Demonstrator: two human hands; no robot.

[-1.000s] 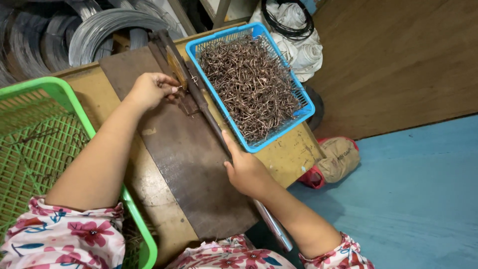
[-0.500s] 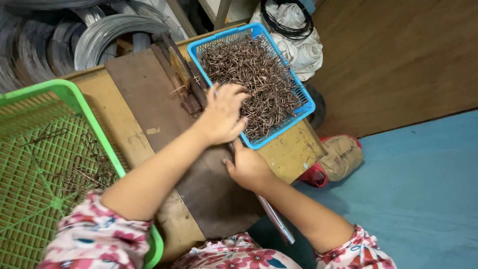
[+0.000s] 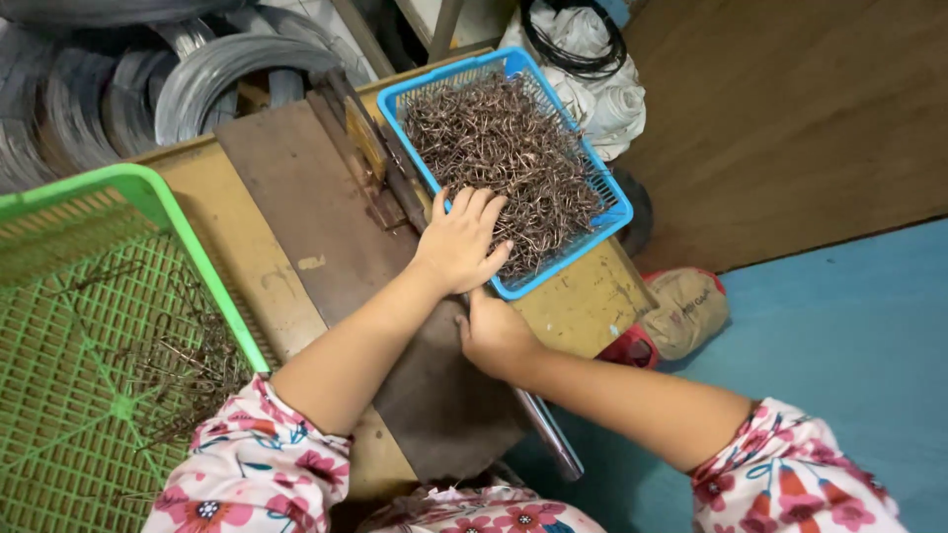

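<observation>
In the blue basket [image 3: 602, 202] on the bench [image 3: 583, 306]: bent wire pieces [image 3: 504, 138], light, stiff, springy, prone to tangling; best pinched as a small clump. Left hand [image 3: 459, 242] spread flat on the heap, nothing gripped yet. Right hand [image 3: 494, 336] closed around the metal lever handle [image 3: 548, 439].

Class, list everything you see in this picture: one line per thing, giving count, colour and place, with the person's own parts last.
blue basket: one, blue, upper middle of bench
bent wire pieces: many, brown, heaped in blue basket
green basket: one, green, left, a few wire pieces inside
dark plate: one, brown, along the bench
metal lever: one, silvery, beside right hand
wire coils: several, grey, top left
wooden bench: one, tan
sleeves: two, floral pink
left hand: reaching into blue basket
right hand: on the lever
</observation>
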